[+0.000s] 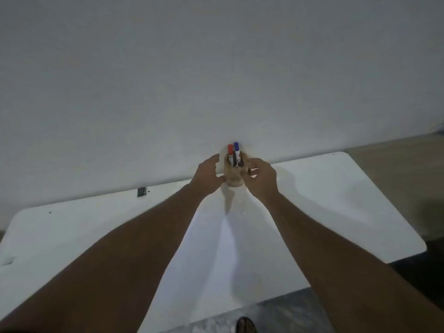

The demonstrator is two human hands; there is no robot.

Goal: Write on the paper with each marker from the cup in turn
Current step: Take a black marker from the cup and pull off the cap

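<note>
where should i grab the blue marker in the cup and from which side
Pinch the blue marker by its capped top, coming straight down from above. It stands nearly upright in the cup, its lower part sunk inside, close beside the red marker, so only the top is free. Both hands flank the cup.

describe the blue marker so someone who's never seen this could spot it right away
Find the white table and follow its far edge, by the wall, to the tan cup between the left hand and the right hand. Markers stand upright in it. The blue marker has the blue cap, right of the red marker and poking slightly higher.
</note>
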